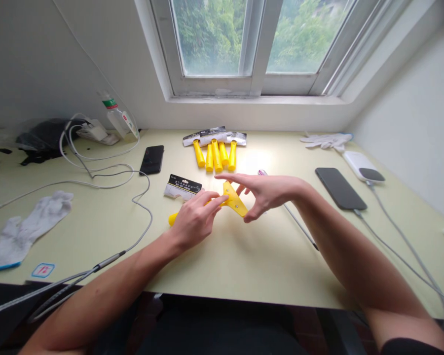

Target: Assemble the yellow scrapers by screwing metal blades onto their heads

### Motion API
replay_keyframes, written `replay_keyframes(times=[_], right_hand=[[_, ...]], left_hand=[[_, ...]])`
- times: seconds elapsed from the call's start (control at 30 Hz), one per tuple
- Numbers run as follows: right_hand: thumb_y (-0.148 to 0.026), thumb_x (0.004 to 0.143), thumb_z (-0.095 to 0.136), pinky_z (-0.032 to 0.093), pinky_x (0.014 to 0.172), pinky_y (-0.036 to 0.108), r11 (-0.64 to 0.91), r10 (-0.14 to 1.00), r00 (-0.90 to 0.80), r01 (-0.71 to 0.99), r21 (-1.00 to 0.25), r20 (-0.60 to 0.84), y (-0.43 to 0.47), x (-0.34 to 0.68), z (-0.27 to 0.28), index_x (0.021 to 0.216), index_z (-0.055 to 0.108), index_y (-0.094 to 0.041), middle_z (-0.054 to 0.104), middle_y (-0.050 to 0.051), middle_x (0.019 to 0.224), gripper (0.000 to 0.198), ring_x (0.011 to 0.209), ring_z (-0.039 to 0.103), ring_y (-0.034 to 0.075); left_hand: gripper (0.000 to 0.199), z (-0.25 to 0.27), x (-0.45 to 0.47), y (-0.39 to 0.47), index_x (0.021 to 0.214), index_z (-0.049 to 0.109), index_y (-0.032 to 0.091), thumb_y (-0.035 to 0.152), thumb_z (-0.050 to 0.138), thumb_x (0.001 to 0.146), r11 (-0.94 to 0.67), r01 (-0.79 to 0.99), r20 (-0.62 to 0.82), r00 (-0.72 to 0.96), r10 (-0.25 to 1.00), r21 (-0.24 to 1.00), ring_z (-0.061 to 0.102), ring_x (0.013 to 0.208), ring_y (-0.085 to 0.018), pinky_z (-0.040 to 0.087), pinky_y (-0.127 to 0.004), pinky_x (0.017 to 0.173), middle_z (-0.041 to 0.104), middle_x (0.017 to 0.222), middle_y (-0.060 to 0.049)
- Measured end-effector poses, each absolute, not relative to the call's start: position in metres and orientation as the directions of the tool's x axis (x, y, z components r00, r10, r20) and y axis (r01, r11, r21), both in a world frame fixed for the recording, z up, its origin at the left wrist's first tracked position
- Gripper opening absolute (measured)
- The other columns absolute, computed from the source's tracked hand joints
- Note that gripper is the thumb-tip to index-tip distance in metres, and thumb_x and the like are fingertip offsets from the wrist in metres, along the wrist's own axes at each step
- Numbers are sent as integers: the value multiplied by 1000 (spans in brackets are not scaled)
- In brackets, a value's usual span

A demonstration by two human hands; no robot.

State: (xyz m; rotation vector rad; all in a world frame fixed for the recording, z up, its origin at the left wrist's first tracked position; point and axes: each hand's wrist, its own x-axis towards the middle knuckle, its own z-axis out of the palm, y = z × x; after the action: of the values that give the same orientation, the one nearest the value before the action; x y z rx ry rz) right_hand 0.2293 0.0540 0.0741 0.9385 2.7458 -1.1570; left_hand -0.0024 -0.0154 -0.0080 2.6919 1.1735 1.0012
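A yellow scraper with a triangular head and two screws lies in my left hand. The fingers wrap its handle, whose yellow end shows past the palm, and the index finger presses near the head. My right hand arches over the head with fingers apart. Its thumb is at the head's lower corner and the index finger stretches past the upper one; a firm hold is not visible. Just behind the left hand lies a black and white packaging card. Under the right wrist a thin grey rod with a dark tip rests on the table.
Several yellow scrapers in card sleeves lie by the window wall. Phones, a power bank, white gloves, a plastic bottle, and cables are around the table. A numbered tag sits near the front edge.
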Motion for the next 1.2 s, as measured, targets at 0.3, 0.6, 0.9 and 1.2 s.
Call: replay_keyframes(times=[0.3,0.6,0.9,1.2], right_hand=[[-53,69,76,54,88,35,435,587,-790,493,-753,-178,55,229,80,148,32,-35,47,8,142,91,100,66,22],[-56,87,58,52,87,34,403,530,-821,464,-789,-212,63,232,74,145,39,-28,59,10,132,68,103,65,23],[-65,82,55,51,89,41,317,823,-472,843,-435,-315,77,263,80,145,39,-28,60,12,132,76,113,61,32],[-61,75,64,53,79,39,140,905,-199,974,-179,-376,93,292,67,137,49,-22,66,13,119,75,96,67,30]], left_hand=[[41,-4,-1,-19,132,54,21,8,45,94,-721,558,626,402,668,411,60,101,-19,55,-35,83,60,112,-10],[51,-6,-3,-19,142,43,24,7,43,94,-705,626,594,440,673,335,60,103,-20,56,-34,82,62,114,-9],[56,-10,-10,-14,137,48,30,1,44,89,-677,715,559,494,666,174,59,107,-21,57,-33,78,57,122,-9],[72,-10,-9,-16,133,51,32,-7,38,74,-697,713,436,607,665,70,61,101,-20,56,-28,66,48,131,-9]])
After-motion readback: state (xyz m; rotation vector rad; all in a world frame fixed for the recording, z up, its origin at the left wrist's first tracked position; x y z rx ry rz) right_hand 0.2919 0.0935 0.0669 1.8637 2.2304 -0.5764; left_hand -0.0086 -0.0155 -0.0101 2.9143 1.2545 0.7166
